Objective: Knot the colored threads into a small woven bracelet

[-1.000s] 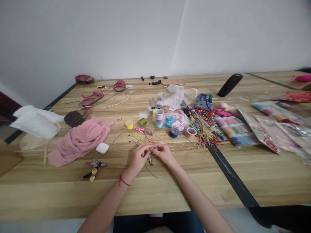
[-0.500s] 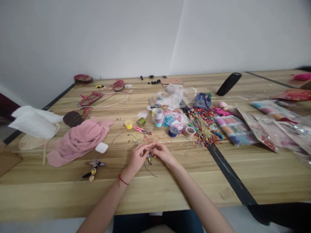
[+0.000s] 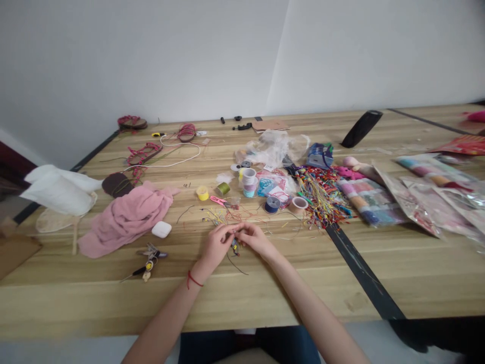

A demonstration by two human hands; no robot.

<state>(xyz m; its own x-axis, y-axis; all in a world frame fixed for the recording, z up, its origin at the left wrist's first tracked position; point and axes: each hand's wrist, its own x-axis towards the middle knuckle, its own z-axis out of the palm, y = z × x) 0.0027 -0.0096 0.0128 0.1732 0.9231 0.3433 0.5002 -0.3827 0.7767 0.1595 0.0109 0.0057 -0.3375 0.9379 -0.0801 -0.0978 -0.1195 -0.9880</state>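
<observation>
At the front of the bench: a pale wooden bench (image 3: 303, 293) with a black strip (image 3: 364, 273) set into it, and both forearms reaching over it.
Left hand: the left hand (image 3: 217, 246), a red cord (image 3: 193, 281) around its wrist, is curled inward, close against the right.
Right hand: the right hand (image 3: 257, 240) curls in to meet it.
Grip: together, clamped from both sides on a beaded thread bundle (image 3: 235, 246).
Bundle: between the hands, low over the bench; a dark thread (image 3: 237, 266) trails toward the person. Its beads are too small to make out.
Just beyond: loose coloured threads (image 3: 223, 217) lie scattered, with pink thread snips (image 3: 219, 200) beside them.
Left of the hands: a white earbud case (image 3: 161, 229), a pink cloth (image 3: 127, 220) and a bunch of keyring charms (image 3: 149, 262).
Farther on: a yellow spool (image 3: 202, 192), an olive spool (image 3: 223, 188), a navy spool (image 3: 272, 204) and a heap of multicoloured tassels (image 3: 322, 197).
</observation>
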